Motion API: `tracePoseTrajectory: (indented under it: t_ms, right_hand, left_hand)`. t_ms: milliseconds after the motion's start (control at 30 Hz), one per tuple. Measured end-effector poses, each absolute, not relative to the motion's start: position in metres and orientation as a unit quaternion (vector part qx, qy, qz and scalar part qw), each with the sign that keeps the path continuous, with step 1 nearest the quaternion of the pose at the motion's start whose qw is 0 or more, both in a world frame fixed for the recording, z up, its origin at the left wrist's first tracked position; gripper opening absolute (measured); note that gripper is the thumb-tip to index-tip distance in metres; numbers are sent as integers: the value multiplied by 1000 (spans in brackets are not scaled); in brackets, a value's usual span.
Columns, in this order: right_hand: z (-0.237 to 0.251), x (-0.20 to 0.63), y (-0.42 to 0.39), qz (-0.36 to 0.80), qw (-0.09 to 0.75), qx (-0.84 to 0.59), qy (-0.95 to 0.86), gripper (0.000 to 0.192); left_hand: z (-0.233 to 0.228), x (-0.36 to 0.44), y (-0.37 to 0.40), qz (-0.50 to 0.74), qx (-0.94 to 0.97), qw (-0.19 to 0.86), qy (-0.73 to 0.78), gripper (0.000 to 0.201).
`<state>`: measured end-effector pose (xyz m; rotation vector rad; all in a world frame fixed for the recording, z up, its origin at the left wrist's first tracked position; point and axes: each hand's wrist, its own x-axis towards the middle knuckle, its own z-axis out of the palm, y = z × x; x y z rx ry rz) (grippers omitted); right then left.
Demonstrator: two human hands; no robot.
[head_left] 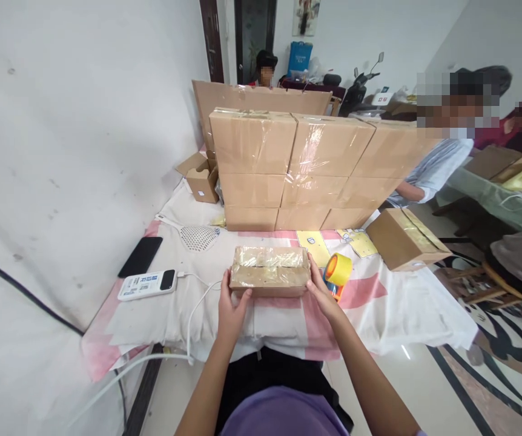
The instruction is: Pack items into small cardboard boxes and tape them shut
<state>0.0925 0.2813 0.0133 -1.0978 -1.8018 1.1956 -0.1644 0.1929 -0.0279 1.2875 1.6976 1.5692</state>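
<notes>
Fingers of the left hand (231, 306) curl around the near left corner of a small taped cardboard box (270, 270), while the right hand (322, 295) wraps its fingers against the box's right end, so both hands grip it between them. It rests near the front edge of a table (397, 315) covered with a white and pink cloth. Just right of the box lies a yellow tape roll (338, 269). To the left lie a white power bank (147, 284) with its cable and a black phone (141, 256). Farther back a wall of stacked cartons (306, 166) crosses the table, with one loose carton (404, 238) at the right. White walls rise on the left; other people sit beyond the cartons, and a scooter (361, 88) stands far back.
</notes>
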Motion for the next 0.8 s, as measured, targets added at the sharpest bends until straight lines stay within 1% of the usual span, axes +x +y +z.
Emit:
tracePoseTrajectory:
  t_ms: [100, 167, 233, 367, 467, 533, 600, 667, 733, 800]
  right_hand:
    - [8, 96, 279, 401, 327, -414, -749, 124]
    - [8, 94, 284, 349, 313, -428, -772, 135]
    - [10, 90, 287, 325, 315, -426, -784, 135]
    - [11, 89, 271, 319, 354, -397, -784, 130]
    - [15, 104, 237, 309, 387, -437, -751, 132]
    - [23, 123, 210, 310, 429, -475, -703, 134]
    - [35, 147, 185, 314, 492, -502, -639, 131]
    - [51, 178, 165, 297, 552, -523, -577, 129]
    - [66, 215, 149, 245, 598, -554, -525, 127]
    - [74, 255, 134, 154, 625, -594, -483, 122]
  left_hand:
    - [-42, -160, 189, 582, 446, 296, 612, 66]
    - [-44, -162, 191, 586, 449, 302, 603, 62]
    - [-42, -166, 194, 590, 449, 307, 596, 58]
    - [-27, -171, 190, 600, 453, 281, 596, 52]
    - [-12, -163, 175, 602, 473, 237, 598, 50]
    - [-1, -151, 166, 616, 500, 223, 566, 53]
    - [8, -135, 163, 618, 546, 236, 514, 59]
    - [16, -115, 167, 594, 599, 273, 462, 60]
    - [18, -94, 176, 554, 642, 313, 428, 54]
    - [12, -74, 185, 510, 663, 335, 433, 47]
